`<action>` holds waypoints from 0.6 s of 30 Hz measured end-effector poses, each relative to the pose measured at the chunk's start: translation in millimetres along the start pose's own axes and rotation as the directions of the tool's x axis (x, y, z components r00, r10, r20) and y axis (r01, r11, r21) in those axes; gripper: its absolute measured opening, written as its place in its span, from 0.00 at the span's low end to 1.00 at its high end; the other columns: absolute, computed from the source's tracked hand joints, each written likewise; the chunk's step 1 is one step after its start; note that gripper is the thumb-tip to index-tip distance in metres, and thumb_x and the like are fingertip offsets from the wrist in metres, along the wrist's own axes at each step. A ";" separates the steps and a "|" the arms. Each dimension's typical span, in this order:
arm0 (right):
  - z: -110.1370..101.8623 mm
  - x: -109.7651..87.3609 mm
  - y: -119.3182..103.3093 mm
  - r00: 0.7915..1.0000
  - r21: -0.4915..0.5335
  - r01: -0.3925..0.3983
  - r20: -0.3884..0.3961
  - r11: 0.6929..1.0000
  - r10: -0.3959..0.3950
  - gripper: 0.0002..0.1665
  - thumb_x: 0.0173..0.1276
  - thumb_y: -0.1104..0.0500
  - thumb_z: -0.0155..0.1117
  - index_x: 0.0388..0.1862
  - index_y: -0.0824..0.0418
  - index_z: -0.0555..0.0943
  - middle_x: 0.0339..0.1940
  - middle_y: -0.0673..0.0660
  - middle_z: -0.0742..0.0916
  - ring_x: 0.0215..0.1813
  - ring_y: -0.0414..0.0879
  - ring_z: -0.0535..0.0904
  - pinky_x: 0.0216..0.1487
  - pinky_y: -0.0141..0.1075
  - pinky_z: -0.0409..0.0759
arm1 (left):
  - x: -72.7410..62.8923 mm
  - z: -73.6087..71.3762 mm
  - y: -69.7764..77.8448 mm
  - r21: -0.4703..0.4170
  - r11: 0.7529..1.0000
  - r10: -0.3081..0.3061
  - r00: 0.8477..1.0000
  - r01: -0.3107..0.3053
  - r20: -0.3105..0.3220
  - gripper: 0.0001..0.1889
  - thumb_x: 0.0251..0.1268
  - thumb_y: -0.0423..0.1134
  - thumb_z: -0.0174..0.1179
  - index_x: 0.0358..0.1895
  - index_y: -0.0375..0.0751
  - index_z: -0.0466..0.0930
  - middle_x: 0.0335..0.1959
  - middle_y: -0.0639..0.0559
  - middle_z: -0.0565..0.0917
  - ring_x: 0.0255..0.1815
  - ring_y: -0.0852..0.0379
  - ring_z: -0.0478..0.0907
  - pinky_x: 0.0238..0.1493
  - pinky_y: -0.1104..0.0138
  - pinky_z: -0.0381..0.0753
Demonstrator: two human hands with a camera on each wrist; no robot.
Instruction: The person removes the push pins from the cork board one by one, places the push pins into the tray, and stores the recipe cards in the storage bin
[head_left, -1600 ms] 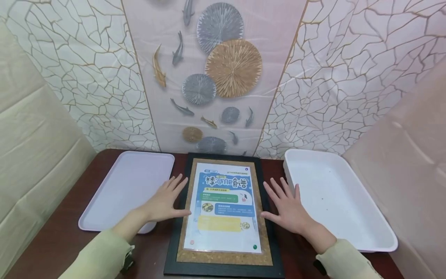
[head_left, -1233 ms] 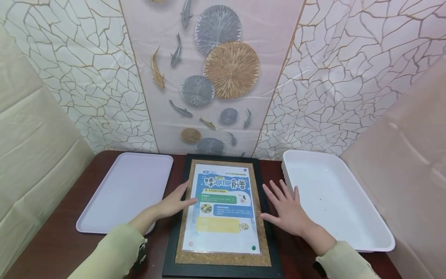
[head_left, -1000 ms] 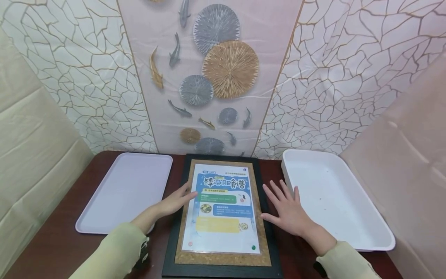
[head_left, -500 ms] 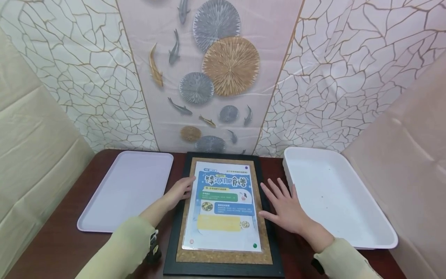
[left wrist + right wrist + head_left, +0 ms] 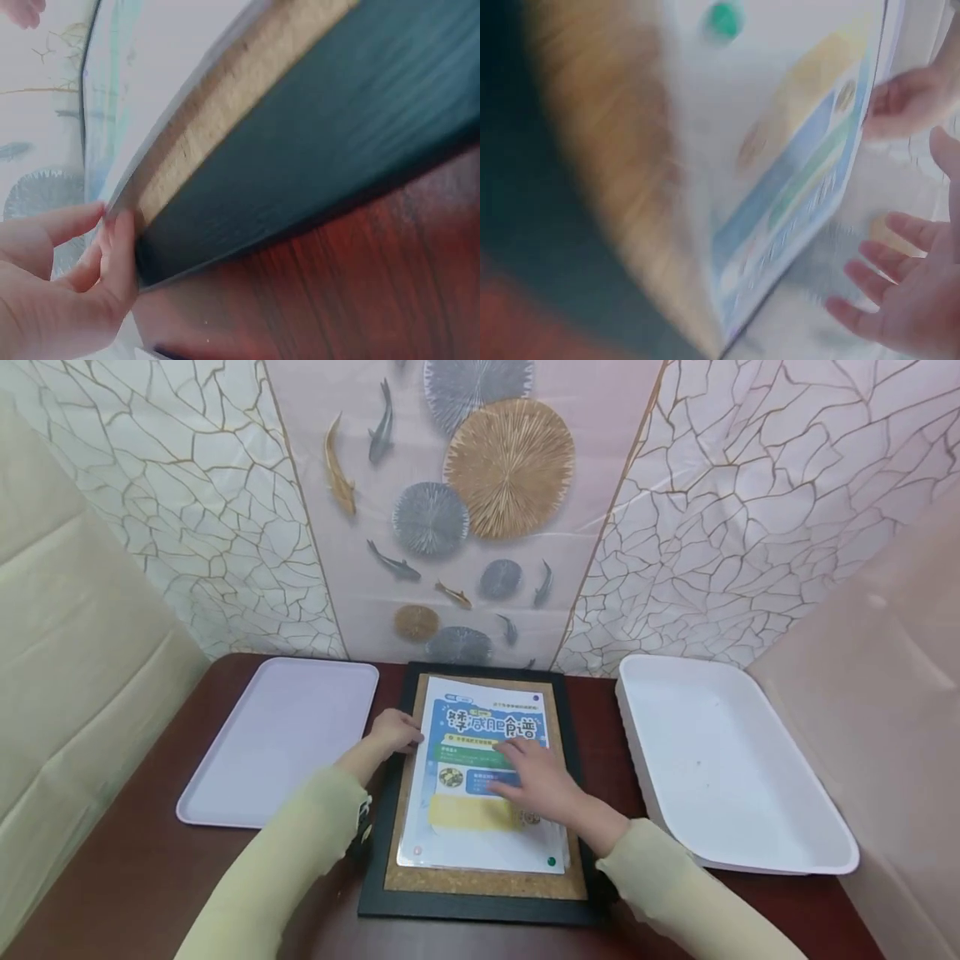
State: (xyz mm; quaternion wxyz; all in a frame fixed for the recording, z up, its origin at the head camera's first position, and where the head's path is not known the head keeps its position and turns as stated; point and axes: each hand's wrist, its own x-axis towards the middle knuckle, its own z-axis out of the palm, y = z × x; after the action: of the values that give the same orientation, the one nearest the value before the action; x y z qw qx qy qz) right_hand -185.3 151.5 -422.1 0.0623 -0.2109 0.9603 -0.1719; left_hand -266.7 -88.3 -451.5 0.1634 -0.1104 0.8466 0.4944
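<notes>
A laminated poster sheet [image 5: 480, 853] with blue, green and yellow blocks lies on a black-framed corkboard [image 5: 480, 907]. My left hand [image 5: 393, 732] is at the sheet's left edge; in the left wrist view its thumb and fingertips [image 5: 120, 225] pinch that edge, just above the cork. The upper left of the sheet appears slightly raised. Over the middle of the poster hovers my right hand [image 5: 543, 781], fingers [image 5: 862, 283] extended and holding nothing. Round pins dot the corners: green [image 5: 551, 862] at lower right, purple [image 5: 536, 697] at upper right, pale pink [image 5: 417, 851] at lower left.
A flat pale lilac tray [image 5: 281, 739] lies left of the board on the dark red-brown table [image 5: 127, 868]. To the right stands a deeper white tray [image 5: 735, 777]. A patterned cloth backdrop [image 5: 480, 593] rises directly behind the table.
My left hand has gone from spread over the board's left side to pinching the sheet's edge. The right hand has moved left from the board's right edge to above the poster. The view has tilted down.
</notes>
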 end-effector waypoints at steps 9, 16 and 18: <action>27.4 28.5 -44.5 0.962 0.384 0.005 0.250 0.923 -0.110 0.19 0.63 0.52 0.64 0.49 0.62 0.80 0.28 0.50 0.82 0.29 0.40 0.74 0.32 0.30 0.72 | 9.7 -5.3 0.7 -0.045 0.999 -0.007 1.000 0.007 0.002 0.13 0.54 0.26 0.62 0.44 0.28 0.79 0.39 0.40 0.80 0.25 0.59 0.79 0.31 0.70 0.83; 42.0 29.2 -56.9 0.937 0.416 -0.006 0.321 0.909 -0.141 0.18 0.61 0.55 0.65 0.47 0.63 0.81 0.23 0.49 0.81 0.25 0.39 0.73 0.27 0.27 0.68 | 11.0 -2.0 -7.5 -0.043 0.999 0.009 1.000 -0.010 -0.005 0.13 0.55 0.28 0.62 0.45 0.29 0.80 0.41 0.38 0.81 0.26 0.58 0.80 0.31 0.70 0.83; 43.8 27.8 -57.6 0.934 0.415 -0.019 0.332 0.910 -0.132 0.17 0.61 0.54 0.65 0.47 0.63 0.81 0.23 0.49 0.81 0.26 0.39 0.73 0.28 0.27 0.68 | 8.8 -1.8 -10.1 -0.042 0.999 0.016 1.000 -0.016 -0.007 0.14 0.56 0.29 0.61 0.46 0.29 0.79 0.43 0.37 0.81 0.27 0.58 0.81 0.31 0.70 0.83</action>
State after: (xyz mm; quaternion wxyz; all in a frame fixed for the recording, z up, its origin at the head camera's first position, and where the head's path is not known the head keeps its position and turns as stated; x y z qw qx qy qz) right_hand -179.9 77.3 -443.8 0.2710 -0.2484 0.8689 -0.3314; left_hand -271.6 -95.0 -462.1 0.1542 -0.1088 0.8373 0.5132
